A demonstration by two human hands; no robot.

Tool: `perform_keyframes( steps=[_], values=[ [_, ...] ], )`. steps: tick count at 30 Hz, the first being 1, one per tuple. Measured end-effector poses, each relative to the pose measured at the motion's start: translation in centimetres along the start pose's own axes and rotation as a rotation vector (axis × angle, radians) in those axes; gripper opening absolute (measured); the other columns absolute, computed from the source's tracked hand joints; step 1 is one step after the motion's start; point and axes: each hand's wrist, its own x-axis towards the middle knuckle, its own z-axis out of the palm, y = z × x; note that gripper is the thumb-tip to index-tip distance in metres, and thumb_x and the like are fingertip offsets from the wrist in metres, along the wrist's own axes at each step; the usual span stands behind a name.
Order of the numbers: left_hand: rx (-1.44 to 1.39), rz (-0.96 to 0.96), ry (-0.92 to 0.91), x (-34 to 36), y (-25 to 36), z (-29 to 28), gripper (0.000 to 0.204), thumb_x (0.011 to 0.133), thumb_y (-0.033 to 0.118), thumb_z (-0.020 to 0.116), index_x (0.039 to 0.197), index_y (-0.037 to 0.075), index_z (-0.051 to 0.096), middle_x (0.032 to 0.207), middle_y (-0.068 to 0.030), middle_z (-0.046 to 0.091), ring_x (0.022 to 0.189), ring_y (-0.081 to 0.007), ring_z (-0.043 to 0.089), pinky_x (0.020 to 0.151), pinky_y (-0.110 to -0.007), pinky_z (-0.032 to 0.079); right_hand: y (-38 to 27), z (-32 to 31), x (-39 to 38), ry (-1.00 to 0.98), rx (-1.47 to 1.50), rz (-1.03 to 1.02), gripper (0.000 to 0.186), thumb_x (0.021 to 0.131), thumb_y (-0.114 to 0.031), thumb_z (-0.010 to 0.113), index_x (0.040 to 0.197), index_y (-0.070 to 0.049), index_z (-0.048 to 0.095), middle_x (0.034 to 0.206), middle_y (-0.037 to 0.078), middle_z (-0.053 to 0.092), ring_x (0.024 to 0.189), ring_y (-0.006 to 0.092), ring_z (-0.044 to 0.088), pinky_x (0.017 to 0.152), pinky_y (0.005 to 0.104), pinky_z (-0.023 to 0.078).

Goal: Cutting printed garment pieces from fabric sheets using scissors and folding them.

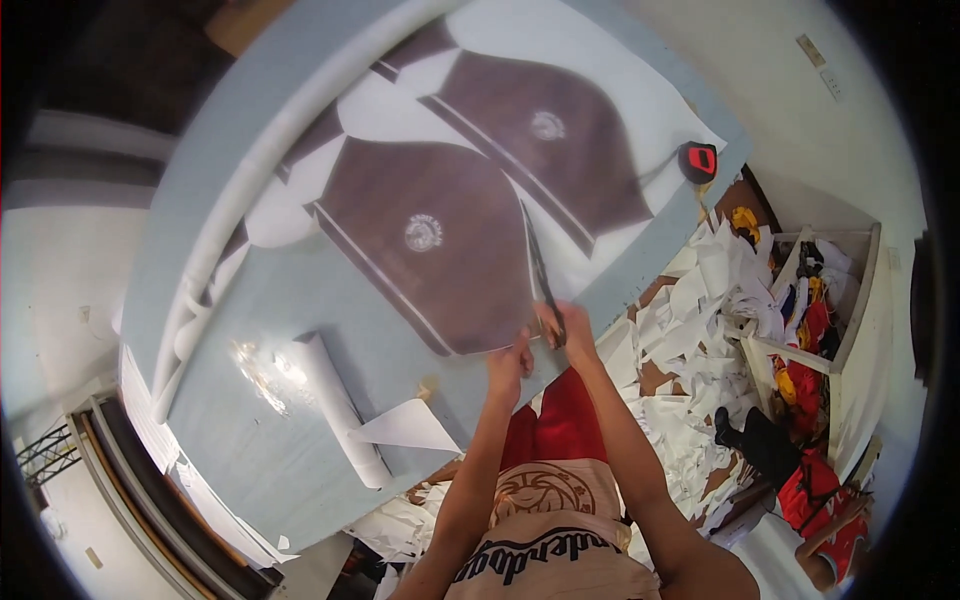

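Note:
A large white paper sheet (580,42) printed with dark brown garment-shaped panels lies across the table. My right hand (574,338) is closed around the handles of a pair of scissors (541,272). The dark blades point away from me, along the right edge of the nearer brown panel (430,270), which bears a pale round emblem. Pinched at that panel's near corner is the paper's edge, in my left hand (511,362), just left of the scissors. Another brown panel (550,130) lies beyond, on the same sheet.
The sheet's far left side ends in a long roll (250,150). A smaller paper roll (340,410) rests on the blue-grey table (240,460). A red and black tape measure (698,162) sits at the right edge. Paper scraps (670,350) cover the floor beside a wooden bin (860,300) of coloured cloth.

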Motion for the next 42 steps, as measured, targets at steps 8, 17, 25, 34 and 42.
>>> perform_keyframes(
  steps=[8,17,25,34,42],
  values=[
    [0.039,0.046,0.017,0.1,0.3,-0.1,0.023,0.095,0.028,0.07,0.087,0.009,0.06,0.058,-0.0004,0.05,0.048,-0.0114,0.05,0.043,-0.027,0.034,-1.6,-0.9,2.4,-0.013,-0.31,-0.001,0.049,0.093,-0.041,0.07,0.06,-0.01,0.052,0.052,-0.001,0.048,0.044,0.0093,0.045,0.043,0.0284,0.032],
    [0.009,0.007,0.036,0.5,0.8,0.4,0.028,0.093,0.029,0.076,0.077,0.012,0.061,0.06,0.0006,0.053,0.049,-0.0131,0.052,0.045,-0.028,0.035,-4.2,-1.8,5.7,-0.071,-0.268,-0.003,0.047,0.092,-0.04,0.073,0.06,-0.011,0.055,0.052,-0.003,0.046,0.044,0.0086,0.042,0.043,0.027,0.028],
    [0.013,0.026,0.041,0.5,1.1,0.4,0.029,0.094,0.027,0.075,0.075,0.012,0.059,0.06,0.0004,0.053,0.048,-0.013,0.052,0.044,-0.028,0.035,-7.4,-3.1,7.9,-0.105,-0.389,0.025,0.049,0.082,-0.043,0.085,0.06,-0.011,0.055,0.05,-0.004,0.048,0.04,0.006,0.044,0.04,0.024,0.032],
    [0.027,0.021,0.055,0.6,1.7,0.9,0.031,0.096,0.027,0.072,0.073,0.012,0.058,0.06,-0.0003,0.054,0.048,-0.0125,0.053,0.045,-0.028,0.036,-9.1,-4.3,10.9,-0.152,-0.402,0.031,0.049,0.078,-0.043,0.088,0.061,-0.009,0.058,0.05,-0.004,0.048,0.039,0.0062,0.044,0.039,0.0242,0.033],
    [0.049,0.043,0.054,0.5,2.3,1.2,0.033,0.096,0.026,0.072,0.071,0.013,0.056,0.059,0.0005,0.054,0.048,-0.0117,0.052,0.045,-0.027,0.035,-10.6,-4.0,13.7,-0.227,-0.419,0.025,0.051,0.076,-0.043,0.09,0.059,-0.011,0.054,0.049,-0.003,0.048,0.039,0.0067,0.044,0.039,0.0245,0.034]
  ],
)
